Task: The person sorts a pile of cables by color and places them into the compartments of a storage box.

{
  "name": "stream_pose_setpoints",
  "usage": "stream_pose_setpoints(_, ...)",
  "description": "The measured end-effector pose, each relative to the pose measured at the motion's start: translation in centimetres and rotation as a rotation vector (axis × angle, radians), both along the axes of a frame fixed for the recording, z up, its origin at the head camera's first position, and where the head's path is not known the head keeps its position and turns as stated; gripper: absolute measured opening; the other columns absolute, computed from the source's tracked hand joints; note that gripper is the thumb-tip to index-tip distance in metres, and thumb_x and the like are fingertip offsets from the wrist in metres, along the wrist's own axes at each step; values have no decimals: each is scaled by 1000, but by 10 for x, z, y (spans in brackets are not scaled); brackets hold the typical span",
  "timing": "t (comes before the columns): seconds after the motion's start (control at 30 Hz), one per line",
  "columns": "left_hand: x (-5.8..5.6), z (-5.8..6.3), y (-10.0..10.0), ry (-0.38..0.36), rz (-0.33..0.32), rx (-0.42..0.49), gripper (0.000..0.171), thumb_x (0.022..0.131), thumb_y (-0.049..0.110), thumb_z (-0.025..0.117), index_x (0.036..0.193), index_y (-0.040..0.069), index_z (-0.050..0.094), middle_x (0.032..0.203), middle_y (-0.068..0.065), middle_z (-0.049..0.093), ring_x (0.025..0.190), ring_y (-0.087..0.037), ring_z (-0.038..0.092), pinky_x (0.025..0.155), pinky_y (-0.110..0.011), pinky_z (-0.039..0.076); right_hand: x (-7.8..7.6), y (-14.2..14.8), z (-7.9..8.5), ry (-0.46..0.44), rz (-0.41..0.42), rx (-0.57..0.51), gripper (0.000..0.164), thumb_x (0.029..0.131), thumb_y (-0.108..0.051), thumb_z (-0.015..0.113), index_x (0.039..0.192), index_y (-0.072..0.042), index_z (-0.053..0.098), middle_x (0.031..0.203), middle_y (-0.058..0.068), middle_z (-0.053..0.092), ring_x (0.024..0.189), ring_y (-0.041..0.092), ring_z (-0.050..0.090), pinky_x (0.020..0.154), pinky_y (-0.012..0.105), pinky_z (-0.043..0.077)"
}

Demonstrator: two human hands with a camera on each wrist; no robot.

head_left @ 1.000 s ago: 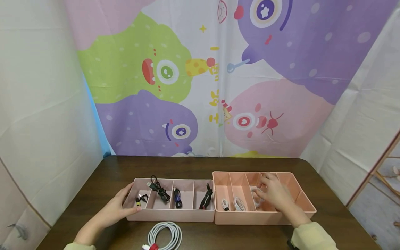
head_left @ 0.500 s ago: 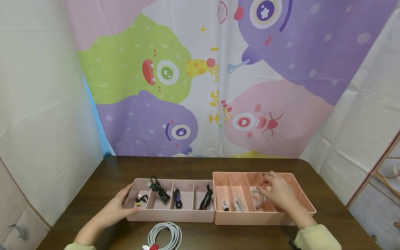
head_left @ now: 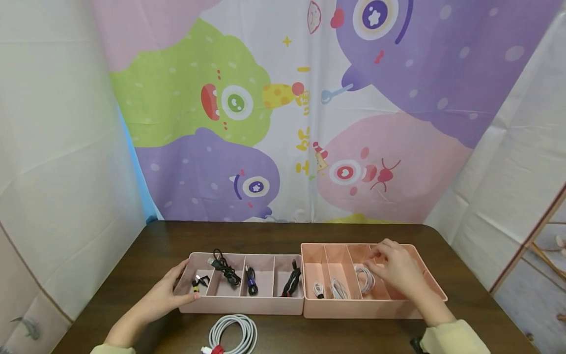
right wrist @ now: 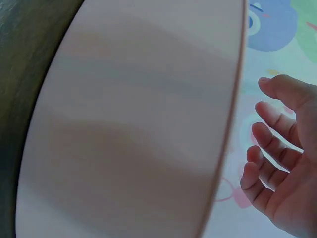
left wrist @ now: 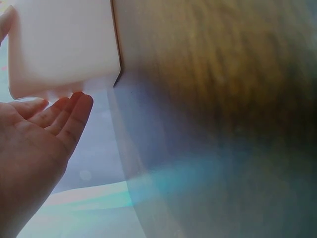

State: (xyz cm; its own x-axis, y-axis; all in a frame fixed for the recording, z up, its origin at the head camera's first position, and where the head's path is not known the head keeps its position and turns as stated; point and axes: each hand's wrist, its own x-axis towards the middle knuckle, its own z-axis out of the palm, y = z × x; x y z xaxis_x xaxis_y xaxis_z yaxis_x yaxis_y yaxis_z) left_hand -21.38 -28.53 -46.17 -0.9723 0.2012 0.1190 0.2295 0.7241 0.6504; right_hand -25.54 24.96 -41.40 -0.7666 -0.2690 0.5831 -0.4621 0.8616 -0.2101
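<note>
My right hand (head_left: pixel 395 268) hovers over the peach divided box (head_left: pixel 353 309), holding nothing. Its fingers are loosely curved and apart, as the right wrist view shows beside the box wall (right wrist: pixel 129 99). Just left of it, a coiled white cable (head_left: pixel 372 279) lies in the third compartment. Two more white cables, one with a black tie (head_left: pixel 319 291) and one without (head_left: pixel 338 289), sit in the compartments further left. My left hand (head_left: pixel 159 295) rests on the left end of the pale pink box (head_left: pixel 247 305). Its fairly straight fingers touch the end wall; the thumb lies at the front corner.
Black cables fill the pale box: a bundle (head_left: pixel 227 272), one with a purple tie (head_left: pixel 252 281), another at the right (head_left: pixel 292 280) and a short yellow-ended piece (head_left: pixel 196 286). A large pale cable coil (head_left: pixel 213 332) lies on the dark table (head_left: pixel 345 339) in front.
My right hand has let go of the white cable in the third compartment and drawn up and to the right. The left hand and both boxes have stayed put.
</note>
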Motion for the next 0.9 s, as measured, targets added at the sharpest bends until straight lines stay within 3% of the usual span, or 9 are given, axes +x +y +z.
stream_pose_setpoints(0.6,0,-1,0,-7,0,6,95,79,38,73,147,-2,20,145,-34,25,128,-53,32,94,-65,35,19,-19,26,13,-7,-29,17,71,-20,80,76,-22,64,77,-10,55,71,11,51,57,24,42)
stream_pose_setpoints(0.9,2,0,1,-10,9,26,94,79,36,74,147,-2,20,145,-34,25,129,-54,31,94,-66,34,27,-32,35,82,33,-69,18,69,-13,80,75,-19,64,75,-10,55,68,9,51,56,24,44)
